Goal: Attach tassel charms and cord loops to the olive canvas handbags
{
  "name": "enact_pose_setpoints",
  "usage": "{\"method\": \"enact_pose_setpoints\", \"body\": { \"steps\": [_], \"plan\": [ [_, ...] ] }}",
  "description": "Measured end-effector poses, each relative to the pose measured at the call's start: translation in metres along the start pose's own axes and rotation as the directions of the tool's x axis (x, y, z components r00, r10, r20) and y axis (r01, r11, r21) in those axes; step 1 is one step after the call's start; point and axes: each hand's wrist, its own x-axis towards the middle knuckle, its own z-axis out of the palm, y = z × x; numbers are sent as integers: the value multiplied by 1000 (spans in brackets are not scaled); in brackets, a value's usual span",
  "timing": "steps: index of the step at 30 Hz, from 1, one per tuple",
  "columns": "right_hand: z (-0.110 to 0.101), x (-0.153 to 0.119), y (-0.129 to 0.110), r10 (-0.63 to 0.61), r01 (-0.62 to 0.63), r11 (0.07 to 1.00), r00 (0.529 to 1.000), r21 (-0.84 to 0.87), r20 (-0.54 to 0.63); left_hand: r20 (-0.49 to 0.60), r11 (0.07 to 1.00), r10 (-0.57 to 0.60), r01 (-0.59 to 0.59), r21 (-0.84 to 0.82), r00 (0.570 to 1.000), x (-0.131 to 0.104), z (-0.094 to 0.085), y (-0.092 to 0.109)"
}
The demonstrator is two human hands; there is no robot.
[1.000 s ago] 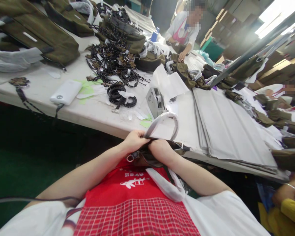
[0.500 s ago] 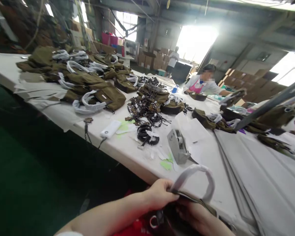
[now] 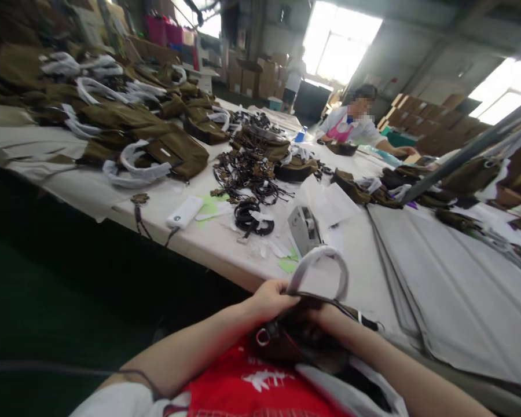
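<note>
A dark olive handbag (image 3: 286, 347) is held open against my red apron (image 3: 234, 385), at the table's near edge. My left hand (image 3: 272, 300) is closed on the bag's rim beside the base of its white-wrapped handle (image 3: 321, 252). My right hand (image 3: 323, 321) reaches inside the bag's opening; its fingers are mostly hidden in the dark interior, so I cannot tell what they touch. A metal ring (image 3: 263, 336) shows on the bag's side. Just beyond the handle stands a grey tape dispenser (image 3: 303, 229).
Black coiled straps (image 3: 252, 219), a white power bank (image 3: 184, 212) and dark charms with cords (image 3: 243, 171) lie on the table. Olive bags (image 3: 173, 153) are piled at the left. A co-worker (image 3: 351, 124) sits across the table. A grey pole (image 3: 469, 153) slants at the right.
The view has tilted down, showing more of the apron and bag. My left hand keeps its hold on the rim, and my right hand stays inside the bag. The co-worker's raised bag has gone down.
</note>
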Motion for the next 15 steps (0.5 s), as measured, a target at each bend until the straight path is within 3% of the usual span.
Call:
{"method": "enact_pose_setpoints", "body": {
  "steps": [2, 4, 8, 15],
  "plan": [
    [6, -3, -6, 42, -67, 951, 995, 302, 88, 9, 1000, 4, -4, 12, 1000, -1, 0, 2],
    [10, -2, -8, 87, -128, 884, 990, 449, 109, 26, 1000, 0, 0, 9, 1000, 0, -1, 1],
    [13, 0, -8, 146, -173, 851, 985, 495, 93, 37, 1000, -16, 16, -4, 999, 1, -3, -2],
    [11, -3, -15, 137, -159, 827, 987, 539, 81, 18, 998, 9, -10, 57, 1000, 2, -3, -3]
  ]
}}
